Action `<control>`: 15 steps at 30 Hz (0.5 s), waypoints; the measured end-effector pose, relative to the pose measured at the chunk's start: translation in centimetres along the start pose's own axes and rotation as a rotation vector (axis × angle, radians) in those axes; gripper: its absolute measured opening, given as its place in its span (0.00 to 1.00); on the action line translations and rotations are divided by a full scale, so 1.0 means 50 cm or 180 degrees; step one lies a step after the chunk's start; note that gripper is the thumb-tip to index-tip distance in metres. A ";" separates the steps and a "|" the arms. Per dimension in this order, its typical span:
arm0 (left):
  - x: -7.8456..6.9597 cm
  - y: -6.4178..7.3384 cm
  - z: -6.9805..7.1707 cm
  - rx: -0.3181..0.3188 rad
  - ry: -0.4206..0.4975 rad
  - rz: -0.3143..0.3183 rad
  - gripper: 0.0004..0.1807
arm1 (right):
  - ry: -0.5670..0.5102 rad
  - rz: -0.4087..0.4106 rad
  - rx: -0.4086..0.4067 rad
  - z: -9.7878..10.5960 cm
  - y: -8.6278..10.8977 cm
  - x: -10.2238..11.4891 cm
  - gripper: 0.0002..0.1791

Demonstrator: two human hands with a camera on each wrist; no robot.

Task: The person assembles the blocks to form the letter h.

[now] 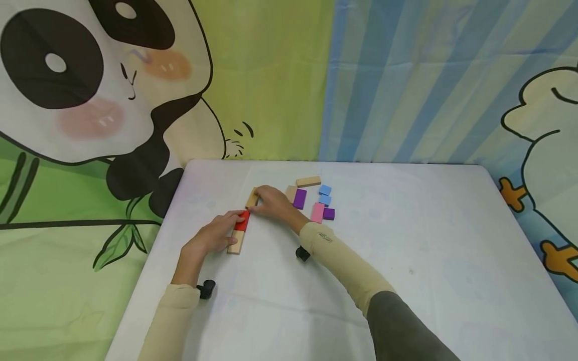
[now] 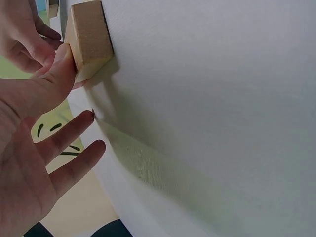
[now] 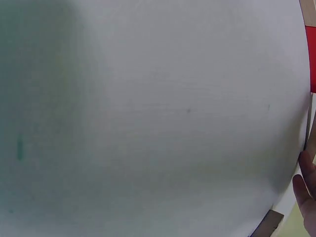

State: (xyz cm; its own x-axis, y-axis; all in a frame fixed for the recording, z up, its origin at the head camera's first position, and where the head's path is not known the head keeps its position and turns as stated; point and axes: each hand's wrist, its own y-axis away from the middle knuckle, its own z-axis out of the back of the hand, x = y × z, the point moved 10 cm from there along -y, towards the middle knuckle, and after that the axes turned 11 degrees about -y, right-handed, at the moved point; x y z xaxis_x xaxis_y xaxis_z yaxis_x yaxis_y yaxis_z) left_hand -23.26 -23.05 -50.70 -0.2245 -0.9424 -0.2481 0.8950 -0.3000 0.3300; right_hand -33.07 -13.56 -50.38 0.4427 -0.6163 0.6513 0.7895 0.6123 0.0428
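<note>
A red block [image 1: 242,220] and a plain wooden block [image 1: 236,242] lie end to end in a slanting row on the white table. My left hand [image 1: 214,234] rests along this row, its thumb touching the plain block and its fingertips reaching the red one. In the left wrist view, two of its fingers [image 2: 74,165] stretch out straight, away from the wooden block [image 2: 91,32]. At the row's far end, my right hand [image 1: 273,203] pinches another wooden block [image 1: 252,198] between thumb and fingers. The right wrist view catches only some right fingertips at its edge.
Right of my right hand lie a long wooden block [image 1: 308,181], a plain block [image 1: 291,192], purple blocks [image 1: 300,198], blue blocks [image 1: 324,190] and a pink block [image 1: 317,212]. The white table [image 1: 406,260] ends at a printed curtain [image 1: 271,75].
</note>
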 end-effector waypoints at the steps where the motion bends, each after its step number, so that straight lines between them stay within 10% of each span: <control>1: 0.000 0.000 0.000 0.0004 0.0005 0.0002 0.40 | 0.0021 0.0007 0.0015 -0.002 -0.003 0.002 0.30; 15: -0.004 0.007 0.006 -0.0012 0.0052 0.0004 0.38 | 0.0211 0.0126 0.0164 -0.013 -0.008 0.023 0.28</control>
State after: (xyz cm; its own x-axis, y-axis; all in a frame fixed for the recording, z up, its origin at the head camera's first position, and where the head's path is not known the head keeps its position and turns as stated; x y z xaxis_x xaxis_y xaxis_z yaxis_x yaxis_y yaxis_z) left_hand -23.02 -23.01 -50.26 -0.2171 -0.9402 -0.2624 0.8968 -0.2983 0.3268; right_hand -32.58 -14.82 -50.17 0.5017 -0.6215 0.6017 0.7486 0.6604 0.0579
